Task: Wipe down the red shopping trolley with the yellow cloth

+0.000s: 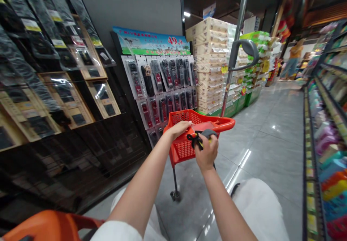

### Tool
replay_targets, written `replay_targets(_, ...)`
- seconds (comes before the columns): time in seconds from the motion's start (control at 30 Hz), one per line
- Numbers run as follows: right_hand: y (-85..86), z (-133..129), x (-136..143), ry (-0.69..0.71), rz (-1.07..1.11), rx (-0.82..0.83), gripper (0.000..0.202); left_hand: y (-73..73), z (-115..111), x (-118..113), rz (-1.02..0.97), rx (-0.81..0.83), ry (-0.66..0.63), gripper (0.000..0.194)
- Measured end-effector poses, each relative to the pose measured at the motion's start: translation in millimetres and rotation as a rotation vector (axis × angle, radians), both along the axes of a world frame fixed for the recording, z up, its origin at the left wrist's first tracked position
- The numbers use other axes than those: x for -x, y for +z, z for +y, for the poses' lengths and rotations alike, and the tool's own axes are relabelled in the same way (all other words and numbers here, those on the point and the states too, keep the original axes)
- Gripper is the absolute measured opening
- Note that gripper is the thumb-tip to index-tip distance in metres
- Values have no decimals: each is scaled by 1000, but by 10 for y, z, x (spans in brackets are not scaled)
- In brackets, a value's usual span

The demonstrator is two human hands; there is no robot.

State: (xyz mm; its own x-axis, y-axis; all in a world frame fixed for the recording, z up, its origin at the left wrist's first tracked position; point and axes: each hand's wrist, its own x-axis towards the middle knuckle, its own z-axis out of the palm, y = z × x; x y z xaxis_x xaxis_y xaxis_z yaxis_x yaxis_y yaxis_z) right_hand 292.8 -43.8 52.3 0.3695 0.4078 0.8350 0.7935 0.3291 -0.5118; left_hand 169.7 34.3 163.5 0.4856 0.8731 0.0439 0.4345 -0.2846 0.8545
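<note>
Ahead of me stands a red plastic shopping cart (183, 152) with a perforated basket and thin dark legs on casters. My left hand (182, 128) grips its near left rim, beside the flat handle section. In my right hand (207, 150), over the cart's near edge, is a small grey and black item (208, 133) with yellow parts and looped black cord. Its exact kind is not clear, and my fingers wrap round it, hiding part. A grey metal pole (230, 67) with a grey loop handle rises behind the cart's right side.
Packaged belts hang on a display rack (162, 75) behind the cart. Stacked cartons (207, 64) line the aisle beyond it. Shelves of colourful packages (332, 176) run along the right. Something orange (46, 226) sits at lower left. A person (294, 58) stands far down the aisle.
</note>
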Motion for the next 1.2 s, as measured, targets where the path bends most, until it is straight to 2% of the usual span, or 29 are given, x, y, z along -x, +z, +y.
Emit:
replay_targets(0.07,183,5,-204,-26,-68,78,24,11,-21,-2,-1,3,3,54)
replay_targets(0.2,676,171,-584,-115,-78,277,25,24,-36,-49,-15,-9,8,54)
replay_targets(0.3,955,247,-524,-67,-192,398,36,6,-19,-105,-21,-33,30,53)
replay_targets(0.37,1044,218,-388,29,-334,437,34,-16,3,-121,-14,-56,56,50)
replay_targets(0.47,1058,120,-318,195,-504,439,30,-47,37,-92,17,-94,101,46)
replay_targets(0.53,1038,95,-437,243,-509,442,30,-59,52,-51,44,-115,134,45)
replay_targets(0.6,1035,133,-623,202,-441,493,28,-62,59,-21,72,-133,164,47)
replay_targets(0.67,1062,203,-755,86,-363,575,26,-60,62,-15,105,-153,184,51)
replay_targets(0.73,1099,238,-742,-15,-352,626,26,-55,62,-31,139,-181,190,53)
replay_targets(0.8,1109,192,-595,-19,-405,606,26,-48,58,-52,167,-211,184,56)
replay_targets(0.9,1034,25,-348,166,-510,473,25,-29,42,-46,185,-239,164,66)
replay_targets(1.0,894,-44,-379,322,-522,332,33,12,9,8,252,-254,156,76)
replay_targets(1.07,822,23,-571,287,-434,308,33,47,-17,39,325,-263,169,79)
replay_targets(1.2,754,227,-911,1,-192,347,28,80,-41,18,366,-265,134,85)
